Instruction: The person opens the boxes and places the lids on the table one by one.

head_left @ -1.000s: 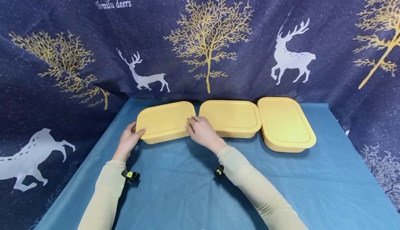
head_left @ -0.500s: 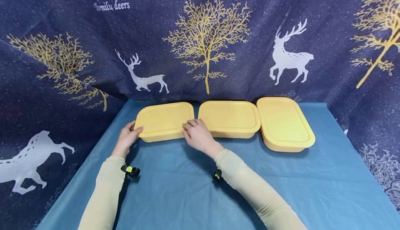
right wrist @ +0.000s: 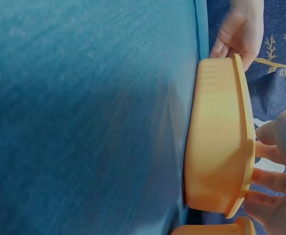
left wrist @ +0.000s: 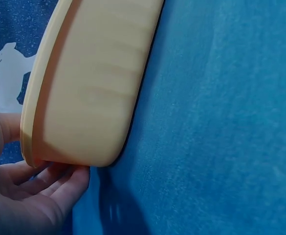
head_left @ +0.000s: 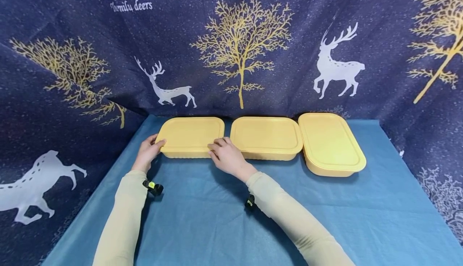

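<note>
In the head view the left yellow food container (head_left: 191,135) lies flat on the blue cloth with its lid on. My left hand (head_left: 147,152) grips its left end, the thumb over the lid and the other fingers against the side wall below the rim, as the left wrist view shows. At the right front corner of that container, my right hand (head_left: 228,156) rests its fingertips on the lid; the right wrist view shows them on the lid's edge. Just beside this hand sits the middle yellow food container (head_left: 265,135), a narrow gap apart from the left one.
A third yellow food container (head_left: 330,143), turned lengthwise towards me, stands right beside the middle one. The blue tablecloth (head_left: 202,226) spreads in front. A dark blue curtain (head_left: 275,77) with deer and trees hangs behind and at the sides.
The left container has turned from a slant to nearly straight, its front edge now roughly in line with the middle one. Both hands moved with it, the right hand shifting slightly left.
</note>
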Action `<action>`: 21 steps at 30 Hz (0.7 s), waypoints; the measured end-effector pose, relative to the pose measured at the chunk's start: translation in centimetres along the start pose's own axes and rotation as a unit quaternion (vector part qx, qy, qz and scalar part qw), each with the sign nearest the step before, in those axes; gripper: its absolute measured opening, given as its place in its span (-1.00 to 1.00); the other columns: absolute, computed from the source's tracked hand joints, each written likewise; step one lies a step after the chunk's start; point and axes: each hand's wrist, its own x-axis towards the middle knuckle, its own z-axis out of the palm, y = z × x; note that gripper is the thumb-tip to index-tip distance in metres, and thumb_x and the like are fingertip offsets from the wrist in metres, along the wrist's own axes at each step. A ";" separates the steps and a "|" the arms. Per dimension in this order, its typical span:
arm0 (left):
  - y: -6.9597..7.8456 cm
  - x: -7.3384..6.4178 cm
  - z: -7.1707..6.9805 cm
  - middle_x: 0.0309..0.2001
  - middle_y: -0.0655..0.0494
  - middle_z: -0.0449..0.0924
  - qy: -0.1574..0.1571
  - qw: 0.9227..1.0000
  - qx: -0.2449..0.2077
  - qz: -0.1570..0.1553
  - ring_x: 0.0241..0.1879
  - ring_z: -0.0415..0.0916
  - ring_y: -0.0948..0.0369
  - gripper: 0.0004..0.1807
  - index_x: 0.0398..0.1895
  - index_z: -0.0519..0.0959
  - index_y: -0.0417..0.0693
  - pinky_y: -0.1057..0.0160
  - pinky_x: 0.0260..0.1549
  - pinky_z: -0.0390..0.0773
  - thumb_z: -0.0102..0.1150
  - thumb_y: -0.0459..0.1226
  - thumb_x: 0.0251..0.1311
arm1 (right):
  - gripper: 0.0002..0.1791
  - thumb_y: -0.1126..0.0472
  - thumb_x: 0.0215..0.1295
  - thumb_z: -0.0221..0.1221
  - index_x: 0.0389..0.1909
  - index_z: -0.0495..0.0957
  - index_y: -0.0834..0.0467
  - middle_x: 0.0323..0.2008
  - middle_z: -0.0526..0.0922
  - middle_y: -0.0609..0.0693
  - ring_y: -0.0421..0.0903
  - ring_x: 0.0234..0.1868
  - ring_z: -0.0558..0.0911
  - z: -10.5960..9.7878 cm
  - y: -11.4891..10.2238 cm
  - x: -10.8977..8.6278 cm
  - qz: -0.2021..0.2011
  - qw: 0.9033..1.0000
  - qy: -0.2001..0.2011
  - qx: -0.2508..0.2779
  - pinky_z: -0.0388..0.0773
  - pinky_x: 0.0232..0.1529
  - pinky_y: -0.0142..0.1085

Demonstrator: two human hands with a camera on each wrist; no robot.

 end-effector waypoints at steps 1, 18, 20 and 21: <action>0.0 0.2 0.0 0.25 -0.21 0.34 -0.001 1.000 0.000 0.000 -0.17 0.41 0.42 -0.28 0.54 0.15 -0.29 0.52 -0.19 0.48 0.10 -0.12 0.46 | -0.66 0.10 0.57 0.06 0.19 0.62 0.14 0.12 0.61 0.13 0.10 0.16 0.49 0.1 0.1 0.1 0.001 1.000 0.001 0.001 0.41 0.25 -0.14; -0.4 2.0 0.2 0.30 -0.20 0.31 -0.005 1.000 -0.017 0.004 -0.12 0.39 0.39 -0.25 0.57 0.12 -0.23 0.49 -0.14 0.48 0.11 -0.08 0.46 | -0.65 0.12 0.54 0.10 0.23 0.60 0.10 0.16 0.57 0.13 0.08 0.17 0.45 0.6 1.0 1.0 0.015 1.000 -0.008 -0.009 0.50 0.17 -0.17; -0.4 2.1 0.1 0.32 -0.19 0.30 -0.003 1.000 -0.017 0.001 -0.10 0.39 0.39 -0.24 0.57 0.11 -0.21 0.48 -0.11 0.47 0.10 -0.08 0.47 | -0.65 0.13 0.54 0.10 0.24 0.59 0.11 0.16 0.57 0.13 0.08 0.16 0.45 0.6 1.1 1.2 0.013 1.000 -0.011 -0.006 0.50 0.15 -0.17; -0.4 2.1 0.1 0.33 -0.18 0.30 -0.003 1.000 -0.016 -0.001 -0.08 0.39 0.38 -0.24 0.58 0.11 -0.20 0.46 -0.08 0.47 0.10 -0.07 0.47 | -0.65 0.13 0.54 0.10 0.23 0.59 0.11 0.16 0.57 0.13 0.08 0.15 0.45 0.7 1.1 1.2 0.012 1.000 -0.011 -0.005 0.51 0.14 -0.17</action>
